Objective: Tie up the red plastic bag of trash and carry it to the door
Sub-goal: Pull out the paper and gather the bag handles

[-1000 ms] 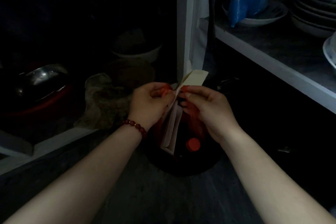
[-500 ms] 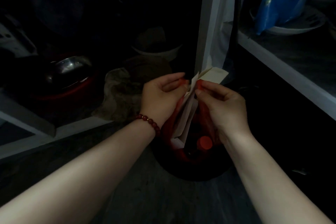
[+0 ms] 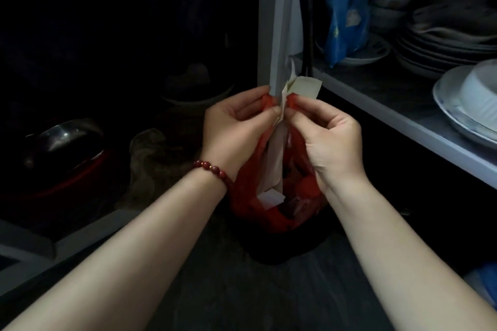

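Hanging bag (image 3: 248, 197) below left hand (image 3: 236, 122), right hand (image 3: 332, 138)

Back from your grip, your left hand (image 3: 234, 126) meets a wrist ringed by one bracelet (image 3: 215, 173) of round, dark red beads with a tiny gold-coloured spacer, while your right hand (image 3: 330, 140) and both forearms (image 3: 134, 250) are bare.

Left hand (image 3: 234, 126) and right hand (image 3: 326, 133) pinching the top of a red plastic bag (image 3: 269, 212), pale card (image 3: 277, 158) sticking up between them, stacked plates (image 3: 441, 43) on a shelf (image 3: 419, 121) to the right
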{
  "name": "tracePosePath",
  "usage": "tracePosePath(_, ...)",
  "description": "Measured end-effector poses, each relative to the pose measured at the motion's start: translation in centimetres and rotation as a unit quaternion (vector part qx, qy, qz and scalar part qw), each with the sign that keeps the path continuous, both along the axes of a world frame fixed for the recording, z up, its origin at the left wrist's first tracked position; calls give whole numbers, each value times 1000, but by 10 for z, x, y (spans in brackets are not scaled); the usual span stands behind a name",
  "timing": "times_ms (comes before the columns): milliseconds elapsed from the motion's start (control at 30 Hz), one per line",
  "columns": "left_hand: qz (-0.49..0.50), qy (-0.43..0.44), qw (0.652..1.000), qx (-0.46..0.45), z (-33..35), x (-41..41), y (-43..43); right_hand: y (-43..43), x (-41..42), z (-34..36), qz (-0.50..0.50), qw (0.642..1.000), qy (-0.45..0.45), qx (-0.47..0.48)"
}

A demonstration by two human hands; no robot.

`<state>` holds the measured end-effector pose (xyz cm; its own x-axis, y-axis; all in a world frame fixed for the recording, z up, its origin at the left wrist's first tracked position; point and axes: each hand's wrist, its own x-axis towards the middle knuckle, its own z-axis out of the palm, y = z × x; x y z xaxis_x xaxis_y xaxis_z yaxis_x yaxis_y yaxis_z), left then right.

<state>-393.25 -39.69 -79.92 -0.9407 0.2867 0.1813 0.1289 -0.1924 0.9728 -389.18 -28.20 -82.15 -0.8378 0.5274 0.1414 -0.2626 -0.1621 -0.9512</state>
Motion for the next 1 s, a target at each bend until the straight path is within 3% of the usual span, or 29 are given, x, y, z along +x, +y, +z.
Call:
tracePosePath(467,-95,92,991,36,79,36,-36,-43,56,86,-119,991,45,40)
tracePosePath(767,-58,148,986,41,115,74,-67,-66,86,118,-53,993,90,49)
tracePosePath(1000,-5,140,989,45,107,104,-102,-94,105,108,14,995,91,23)
